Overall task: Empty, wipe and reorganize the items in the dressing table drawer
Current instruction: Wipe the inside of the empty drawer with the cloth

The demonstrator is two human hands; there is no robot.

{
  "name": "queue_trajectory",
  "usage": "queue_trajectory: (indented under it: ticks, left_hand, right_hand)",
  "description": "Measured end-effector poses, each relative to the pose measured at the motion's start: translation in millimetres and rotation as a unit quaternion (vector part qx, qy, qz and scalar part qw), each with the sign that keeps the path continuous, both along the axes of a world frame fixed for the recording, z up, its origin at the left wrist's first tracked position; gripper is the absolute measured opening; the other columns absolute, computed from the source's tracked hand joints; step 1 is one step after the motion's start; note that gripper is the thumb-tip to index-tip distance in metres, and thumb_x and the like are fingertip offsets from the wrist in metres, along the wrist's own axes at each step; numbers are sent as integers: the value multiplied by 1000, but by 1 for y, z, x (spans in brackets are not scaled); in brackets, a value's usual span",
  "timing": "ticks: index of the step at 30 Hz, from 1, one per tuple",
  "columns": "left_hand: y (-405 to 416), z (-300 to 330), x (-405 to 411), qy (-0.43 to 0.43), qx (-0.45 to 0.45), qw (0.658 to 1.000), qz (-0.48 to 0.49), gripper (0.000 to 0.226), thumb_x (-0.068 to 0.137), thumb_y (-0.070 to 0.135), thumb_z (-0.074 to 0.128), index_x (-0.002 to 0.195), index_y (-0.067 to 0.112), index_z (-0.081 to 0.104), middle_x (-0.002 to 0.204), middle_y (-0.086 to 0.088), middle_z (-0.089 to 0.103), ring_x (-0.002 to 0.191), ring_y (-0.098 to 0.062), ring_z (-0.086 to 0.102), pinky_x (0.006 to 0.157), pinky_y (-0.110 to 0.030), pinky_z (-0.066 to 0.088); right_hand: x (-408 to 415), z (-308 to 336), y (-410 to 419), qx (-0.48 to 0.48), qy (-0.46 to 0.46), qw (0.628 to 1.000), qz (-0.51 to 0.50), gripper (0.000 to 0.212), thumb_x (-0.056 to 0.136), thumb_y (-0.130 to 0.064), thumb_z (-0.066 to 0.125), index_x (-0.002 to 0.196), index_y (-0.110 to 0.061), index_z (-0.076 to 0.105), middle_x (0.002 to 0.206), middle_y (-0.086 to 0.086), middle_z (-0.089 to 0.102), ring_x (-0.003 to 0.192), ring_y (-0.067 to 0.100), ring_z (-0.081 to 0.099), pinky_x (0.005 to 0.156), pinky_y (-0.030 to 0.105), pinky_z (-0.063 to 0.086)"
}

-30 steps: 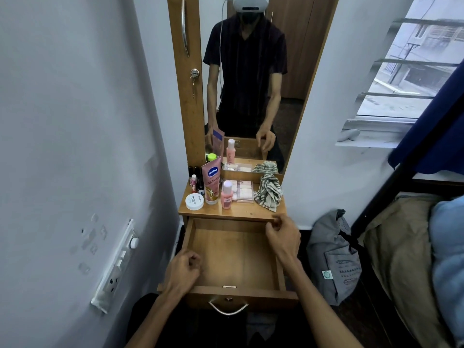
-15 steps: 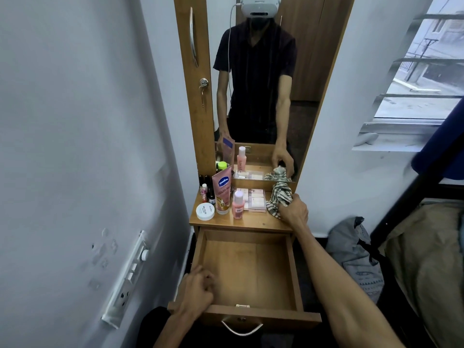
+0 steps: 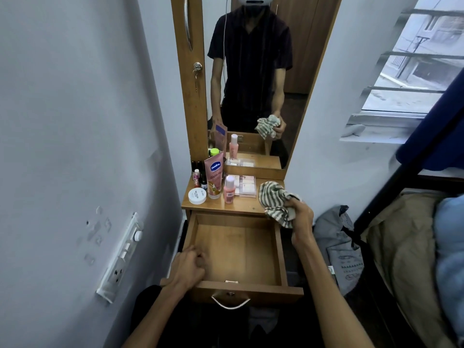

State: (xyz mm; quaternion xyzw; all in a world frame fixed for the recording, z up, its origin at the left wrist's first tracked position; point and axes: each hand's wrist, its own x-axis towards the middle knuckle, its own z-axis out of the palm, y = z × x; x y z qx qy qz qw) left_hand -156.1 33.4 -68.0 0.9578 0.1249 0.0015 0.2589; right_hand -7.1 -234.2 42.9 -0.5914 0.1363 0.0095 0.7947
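Head view: right hand (image 3: 301, 217) is gripping a striped cloth (image 3: 276, 204), fingers curled round it, above the drawer's (image 3: 236, 249) right rear corner. Left hand (image 3: 188, 268) is resting on the drawer's left wall, fingers curled, holding nothing.

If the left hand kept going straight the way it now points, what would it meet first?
Probably the bare floor of the drawer. The left hand sits curled at the left wall, pointing right across the inside; next would be the right wall. Its height above the floor is unclear.
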Motion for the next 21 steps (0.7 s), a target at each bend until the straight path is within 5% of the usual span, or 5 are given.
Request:
queue_trajectory:
  ticks: [2,7,10,14,21]
  left_hand:
    - [-1,2,2,-4,0,1000,1,17,84,19,60,94,24,72,111,7,65,93,-16,64,78,-24,49]
    - [3,8,10,-48,1,998,37,21,82,14,63,100,21,71,116,6,64,95,-15,62,79,-27,52]
    - [10,7,19,-67,9,995,79,24,83,14,67,107,16,70,118,2,60,97,-17,63,83,-30,54]
    - [15,1,32,-54,18,994,92,39,81,14,70,120,14,65,122,-2,55,105,-20,60,90,-36,56]
    - [24,-10,43,-46,14,994,100,51,79,8,70,129,13,59,131,-6,51,119,-24,52,100,-42,52]
  right_hand:
    - [-20,-12,-4,-28,7,999,36,33,67,-19,71,96,-5,77,94,13,78,82,24,72,67,33,52]
    - [-61,-46,-1,-281,-35,957,68,11,77,-27,79,82,-18,73,80,-2,74,80,17,71,66,30,53]
    - [-66,-63,11,-454,-64,885,76,16,74,-30,78,85,-24,69,89,-8,70,81,13,66,70,33,52]
    - [-59,-83,34,-671,-25,716,192,50,82,-40,74,124,-16,62,136,6,49,121,26,54,97,39,51]
    - [-33,-103,66,-738,52,625,250,53,88,-33,74,132,-9,57,132,15,57,108,25,65,84,33,57]
